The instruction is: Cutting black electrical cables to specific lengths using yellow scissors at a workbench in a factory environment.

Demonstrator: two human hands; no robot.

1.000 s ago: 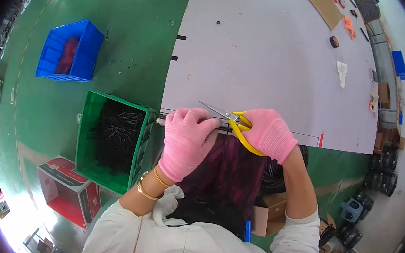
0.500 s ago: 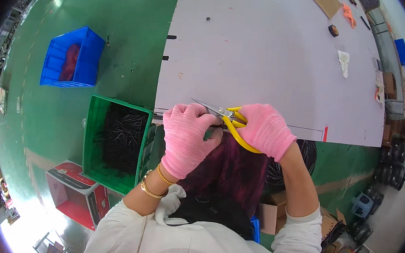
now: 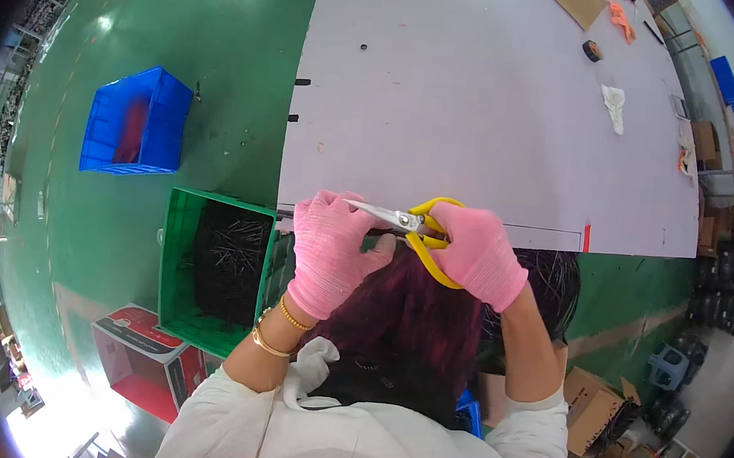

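Observation:
A pair of scissors with yellow handles is in my right hand, which wears a pink glove and is closed around the handles. The blades point left, over the fingers of my left hand, and look nearly closed. My left hand, also in a pink glove, is curled at the near edge of the table. A thin black strand shows between its thumb and fingers, mostly hidden by the glove. Dark purple cloth covers my lap below the hands.
Left of me stands a green crate of short black strands. Beyond it are a blue crate and a red-grey box. A black coil lies under the table's right side. Tape and an orange glove lie far right.
The scissors have shifted slightly, their blades now lying over my left fingers and their handles lower. My left hand keeps its place. The whole view has tilted a little.

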